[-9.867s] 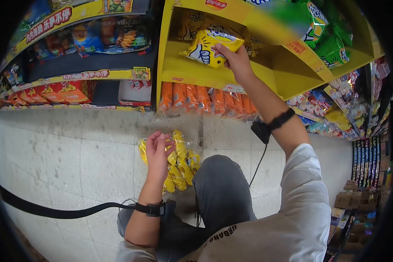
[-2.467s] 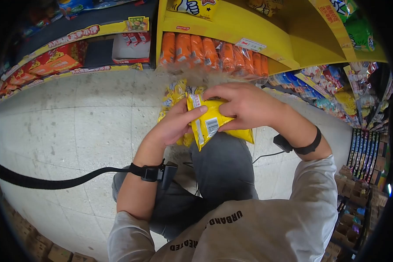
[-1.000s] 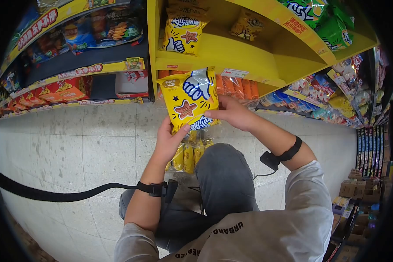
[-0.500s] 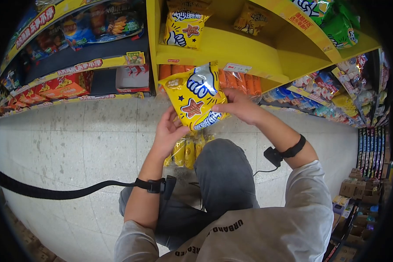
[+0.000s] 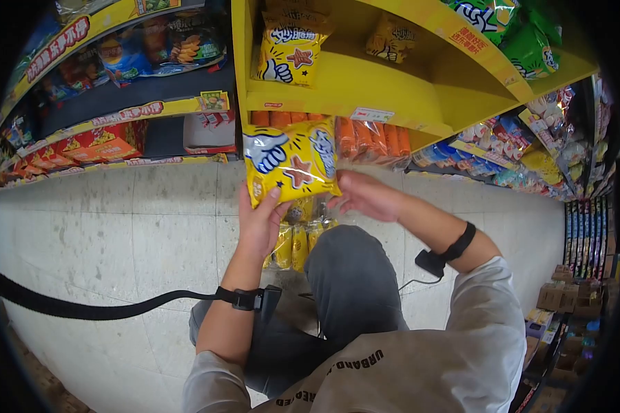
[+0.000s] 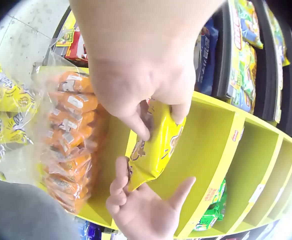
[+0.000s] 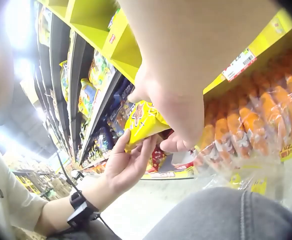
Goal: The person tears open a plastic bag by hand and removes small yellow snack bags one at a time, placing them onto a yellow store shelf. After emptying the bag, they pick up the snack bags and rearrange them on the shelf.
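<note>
Before the front edge of the yellow shelf [image 5: 331, 100], the yellow snack bag [image 5: 282, 180] hangs with its long axis crosswise, left hand [image 5: 256, 221] pinching its near-left corner, right hand [image 5: 368, 197] loosely spread by its near-right one.

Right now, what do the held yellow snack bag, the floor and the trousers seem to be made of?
Yellow snack bag: glossy printed film, likely plastic or foil laminate, with bright highlights and creases.
Floor: probably smooth tile, given its straight joint lines.
Trousers: matte cloth, perhaps denim; the right wrist view shows a stitched seam.
</note>
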`<state>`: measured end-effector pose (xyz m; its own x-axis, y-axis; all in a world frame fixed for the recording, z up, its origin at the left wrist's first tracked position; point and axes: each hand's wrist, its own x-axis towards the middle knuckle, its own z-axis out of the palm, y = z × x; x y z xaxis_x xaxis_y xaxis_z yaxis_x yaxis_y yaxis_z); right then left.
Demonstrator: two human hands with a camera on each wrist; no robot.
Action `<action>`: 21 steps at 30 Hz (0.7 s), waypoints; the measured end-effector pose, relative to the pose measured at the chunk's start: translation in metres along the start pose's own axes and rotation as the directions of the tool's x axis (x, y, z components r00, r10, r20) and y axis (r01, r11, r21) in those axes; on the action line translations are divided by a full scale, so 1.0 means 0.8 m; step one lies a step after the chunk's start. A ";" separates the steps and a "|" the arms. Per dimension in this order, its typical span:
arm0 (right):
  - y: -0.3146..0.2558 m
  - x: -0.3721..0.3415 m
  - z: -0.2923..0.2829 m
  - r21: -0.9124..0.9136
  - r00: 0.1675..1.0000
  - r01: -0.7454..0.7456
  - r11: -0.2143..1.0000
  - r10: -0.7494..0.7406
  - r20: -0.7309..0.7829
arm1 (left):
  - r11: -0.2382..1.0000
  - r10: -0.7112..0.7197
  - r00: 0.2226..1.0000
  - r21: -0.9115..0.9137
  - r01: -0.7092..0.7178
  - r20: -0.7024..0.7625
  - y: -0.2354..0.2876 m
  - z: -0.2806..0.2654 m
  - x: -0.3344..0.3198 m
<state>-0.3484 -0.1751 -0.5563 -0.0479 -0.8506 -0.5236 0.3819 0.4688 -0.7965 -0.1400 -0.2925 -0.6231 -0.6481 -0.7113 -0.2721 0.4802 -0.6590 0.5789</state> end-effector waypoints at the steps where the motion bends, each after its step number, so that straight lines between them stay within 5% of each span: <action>1: 0.006 -0.001 0.014 0.074 0.999 -0.018 0.997 0.020 -0.035 | 1.000 0.003 1.000 -0.003 -0.003 0.002 -0.003 0.002 -0.003; 3: 0.006 0.001 0.018 0.147 0.997 -0.025 0.989 0.036 -0.070 | 1.000 -0.015 0.998 0.010 0.014 0.061 -0.007 0.004 -0.006; 5: 0.004 0.006 0.010 0.115 0.968 0.130 0.985 -0.101 -0.229 | 0.997 0.001 0.990 0.073 -0.011 0.143 -0.009 0.000 -0.007; 8: -0.047 -0.005 -0.011 -0.169 0.836 0.327 0.930 -0.368 -0.407 | 0.977 -0.029 0.967 0.212 -0.026 0.254 0.000 -0.004 -0.005; 10: -0.092 -0.001 -0.065 -0.477 0.695 0.426 0.769 -0.616 -0.371 | 0.962 -0.035 0.977 0.271 -0.023 0.208 0.003 -0.010 -0.005; 12: -0.156 -0.005 -0.085 -0.601 0.615 0.377 0.705 -0.675 -0.407 | 0.943 -0.041 0.986 0.333 -0.015 0.161 0.007 -0.019 -0.007; 15: -0.222 0.010 -0.124 -0.738 0.623 0.291 0.609 -0.706 -0.337 | 0.933 -0.029 0.999 0.359 0.013 0.041 0.010 -0.032 -0.012; 17: -0.254 0.028 -0.143 -0.811 0.685 0.088 0.579 -0.626 -0.373 | 0.916 -0.048 0.999 0.398 0.053 -0.022 0.012 -0.037 -0.016; 18: -0.279 0.029 -0.137 -0.735 0.715 -0.314 0.601 -0.360 -0.600 | 0.912 -0.046 0.999 0.406 0.052 -0.024 0.012 -0.039 -0.019; 19: -0.278 0.047 -0.155 -0.735 0.717 -0.308 0.604 -0.360 -0.597 | 0.894 -0.048 0.998 0.444 0.060 -0.040 0.012 -0.040 -0.021; 21: -0.268 0.088 -0.194 -0.813 0.593 0.079 0.577 -0.683 -0.427 | 0.875 -0.045 0.997 0.479 0.069 -0.060 0.008 -0.041 -0.024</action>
<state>-0.5767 -0.2984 -0.4694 -0.6829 -0.7230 0.1047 -0.5341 0.3964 -0.7467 -0.1049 -0.2909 -0.6391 -0.6322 -0.6942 -0.3440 0.0930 -0.5088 0.8559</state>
